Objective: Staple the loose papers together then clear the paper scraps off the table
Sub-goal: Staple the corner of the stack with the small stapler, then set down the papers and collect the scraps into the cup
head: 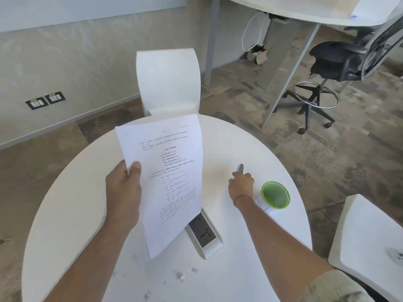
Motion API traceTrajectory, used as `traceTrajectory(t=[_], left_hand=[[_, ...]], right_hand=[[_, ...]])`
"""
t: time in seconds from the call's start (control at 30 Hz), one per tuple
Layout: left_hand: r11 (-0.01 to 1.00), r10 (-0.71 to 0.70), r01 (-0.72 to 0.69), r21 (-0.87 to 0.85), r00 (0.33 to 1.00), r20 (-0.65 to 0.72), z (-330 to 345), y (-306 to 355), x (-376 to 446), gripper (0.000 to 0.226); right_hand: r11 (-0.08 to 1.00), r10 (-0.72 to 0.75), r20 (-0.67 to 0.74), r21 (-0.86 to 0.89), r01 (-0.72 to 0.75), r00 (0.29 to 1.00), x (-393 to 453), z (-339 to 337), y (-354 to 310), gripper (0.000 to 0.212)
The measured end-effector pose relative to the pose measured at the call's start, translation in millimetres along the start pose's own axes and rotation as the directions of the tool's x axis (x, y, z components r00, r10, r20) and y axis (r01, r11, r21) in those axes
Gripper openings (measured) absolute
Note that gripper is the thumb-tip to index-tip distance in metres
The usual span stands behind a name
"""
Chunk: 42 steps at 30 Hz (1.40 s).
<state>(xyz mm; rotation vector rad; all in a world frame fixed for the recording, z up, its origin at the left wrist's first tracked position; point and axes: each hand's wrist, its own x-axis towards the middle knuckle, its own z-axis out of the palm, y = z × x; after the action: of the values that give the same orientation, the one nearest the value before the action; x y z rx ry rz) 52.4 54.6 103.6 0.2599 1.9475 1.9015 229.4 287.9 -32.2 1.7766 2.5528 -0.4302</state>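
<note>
**Head view: papers held up in the left hand, right hand on the stapler**

Head camera looks down on a round white table point(72, 214). The left hand point(123, 188) grips a set of printed papers point(165, 182) at their left edge, thumb on the front sheet and fingers curled behind, and holds them lifted above the tabletop with the lower corner hanging near the table. How many sheets there are cannot be told.

The right hand point(241, 184) reaches across the table to a grey stapler point(239, 168) lying well right of the papers. Its fingers are curled over the near end of the stapler; whether they actually clamp it or only rest on it cannot be told. A gold-coloured bracelet point(242, 198) sits on that wrist.

Just right of the right wrist a cup point(275, 198) with a green inside and a white marbled outside lies tilted on the table. A power socket unit point(206, 238) is set into the tabletop, partly hidden behind the papers. Small white paper scraps point(181, 277) lie scattered along the near part of the table, between the two forearms.

Beyond the table stands a white chair point(168, 81), and a black office chair point(333, 59) stands farther right by a desk.
</note>
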Motion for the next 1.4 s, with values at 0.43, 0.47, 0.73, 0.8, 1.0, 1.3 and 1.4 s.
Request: traceTrajectory(t=[0.43, 0.47, 0.73, 0.8, 1.0, 1.3, 1.4], left_hand=[[0.999, -0.014, 0.014, 0.037, 1.0, 0.011, 14, -6, 1, 0.023], [0.999, -0.015, 0.015, 0.035, 1.0, 0.009, 15, -6, 1, 0.022], [0.999, -0.001, 0.0, 0.052, 1.0, 0.013, 20, -2, -5, 0.022], [0.997, 0.009, -0.01, 0.073, 1.0, 0.006, 20, -4, -5, 0.021], [0.957, 0.135, -0.142, 0.253, 0.99, 0.046, 16, 1, -18, 0.032], [0.821, 0.201, -0.28, 0.498, 0.958, 0.206, -8, 34, -63, 0.018], [0.801, 0.247, -0.344, 0.49, 0.935, 0.253, -17, 45, -78, 0.036]], right_hand=[[0.984, 0.009, -0.024, -0.175, -0.013, 1.0, 16, 29, 13, 0.024], [0.987, 0.028, -0.025, -0.159, -0.032, 0.999, 16, 28, 13, 0.025], [0.983, 0.184, -0.091, 0.041, -0.181, 0.979, -5, 3, -13, 0.042], [0.969, 0.174, -0.157, 0.202, -0.141, 0.972, -16, -14, -38, 0.043], [0.589, -0.115, -0.482, 0.671, 0.45, 0.869, -99, -91, -138, 0.029], [0.661, -0.345, -0.248, 0.62, 0.422, 0.905, -178, -160, -208, 0.036], [0.665, -0.291, -0.301, 0.619, 0.419, 0.908, -187, -167, -211, 0.016]])
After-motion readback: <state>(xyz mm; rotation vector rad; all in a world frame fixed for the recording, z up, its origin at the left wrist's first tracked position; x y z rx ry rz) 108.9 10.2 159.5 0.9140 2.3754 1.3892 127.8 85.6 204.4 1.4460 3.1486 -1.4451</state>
